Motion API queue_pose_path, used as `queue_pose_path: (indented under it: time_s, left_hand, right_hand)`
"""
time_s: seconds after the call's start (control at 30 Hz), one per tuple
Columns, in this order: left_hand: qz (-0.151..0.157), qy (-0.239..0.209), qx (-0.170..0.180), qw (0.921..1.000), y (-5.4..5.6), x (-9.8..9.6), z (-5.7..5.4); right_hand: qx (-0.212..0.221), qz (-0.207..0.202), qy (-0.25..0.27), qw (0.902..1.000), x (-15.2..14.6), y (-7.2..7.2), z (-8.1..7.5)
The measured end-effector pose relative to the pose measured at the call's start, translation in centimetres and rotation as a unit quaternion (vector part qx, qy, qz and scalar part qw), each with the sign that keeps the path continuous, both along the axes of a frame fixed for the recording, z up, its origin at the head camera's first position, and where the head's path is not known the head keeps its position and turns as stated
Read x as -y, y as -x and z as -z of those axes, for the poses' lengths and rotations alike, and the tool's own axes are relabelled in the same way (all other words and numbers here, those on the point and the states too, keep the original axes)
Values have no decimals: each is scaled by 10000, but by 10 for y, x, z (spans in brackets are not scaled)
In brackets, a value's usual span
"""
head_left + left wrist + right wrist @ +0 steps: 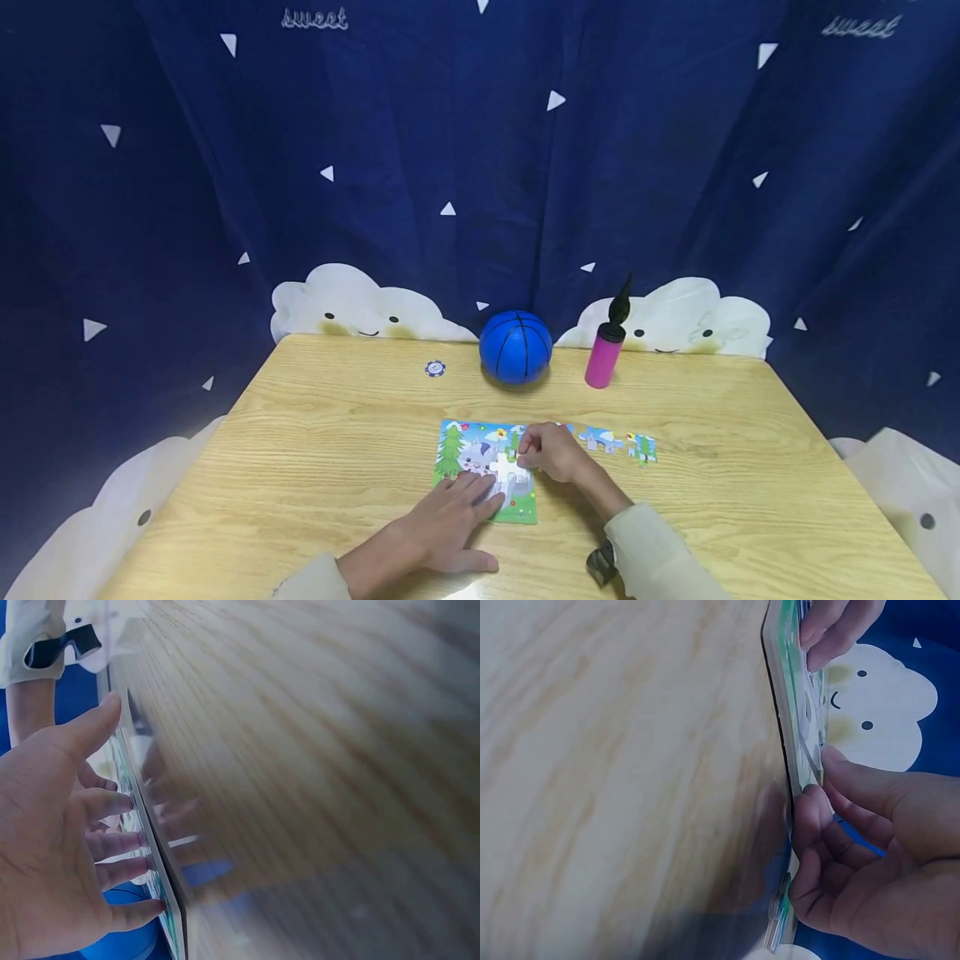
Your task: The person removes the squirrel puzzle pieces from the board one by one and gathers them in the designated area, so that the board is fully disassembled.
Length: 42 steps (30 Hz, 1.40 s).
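A jigsaw puzzle board (527,510) with a grey cartoon animal, a green tree and flowers lies on the table. White gaps show near its middle. Over its lower left part spreads my left hand (453,525). Its fingertips rest on the board, with the fingers spread and the thumb held apart, as the left wrist view shows. At the upper right of the board is my right hand (555,452). Between its thumb and index finger it pinches a thin puzzle piece (818,777), tilted close over the board; fingers mostly hide the picture on that piece.
Loose puzzle pieces (600,439) lie right of the board, another piece (643,448) beyond them. Behind are a blue ball (515,347), a pink pump (603,358) with a black top and a poker chip (435,368). A blue curtain (405,167) hangs behind the wooden table (322,433).
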<state>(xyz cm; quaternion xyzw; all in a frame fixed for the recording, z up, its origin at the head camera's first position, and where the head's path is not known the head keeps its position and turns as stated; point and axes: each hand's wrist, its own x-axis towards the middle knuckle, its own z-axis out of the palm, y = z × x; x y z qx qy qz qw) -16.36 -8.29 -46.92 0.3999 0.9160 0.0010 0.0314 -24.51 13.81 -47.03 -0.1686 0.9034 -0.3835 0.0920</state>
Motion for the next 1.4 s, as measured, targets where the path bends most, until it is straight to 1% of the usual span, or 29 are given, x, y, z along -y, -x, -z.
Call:
queue_pose_path:
  time_s: [0.17, 0.23, 0.4, 0.57, 0.63, 0.77, 0.93, 1.07, 1.2, 1.3, 1.4]
  left_hand:
    - [-7, 20, -44, 10000, 0, -1, 0]
    - [-18, 10, -34, 10000, 1, -1, 0]
    - [-83, 0, 39, 10000, 1, -2, 0]
    - [-102, 5, 53, 9999, 1, -4, -1]
    - [-111, -4, 107, 9999, 0, -5, -1]
    - [-107, -23, 209, 9997, 1, -5, -1]
    - [-115, -78, 274, 9995, 1, -1, -2]
    - [-156, -133, 377, 9991, 0, 1, -2]
    - [-191, -152, 443, 9987, -1, 0, -4]
    - [-198, -144, 475, 9986, -2, -1, -5]
    - [-172, -147, 460, 9987, -2, -2, -5]
  right_hand:
    - [-117, 2, 18, 9999, 0, 1, 1]
    - [-36, 22, 48, 10000, 0, 2, 1]
    - [324, 71, 243, 9992, -1, 3, 1]
    - [451, 88, 580, 9973, -8, 2, -2]
    - [467, 146, 612, 9969, -13, 1, -3]
    - [467, 246, 621, 9967, -26, -1, -5]
    - [377, 170, 677, 9968, -46, -4, -7]
    - [273, 215, 623, 9975, -65, -7, -8]
    - [291, 229, 744, 9965, -86, -12, -12]
    - [359, 143, 809, 9960, -102, -18, -15]
    - [414, 105, 762, 9962, -118, -22, -17]
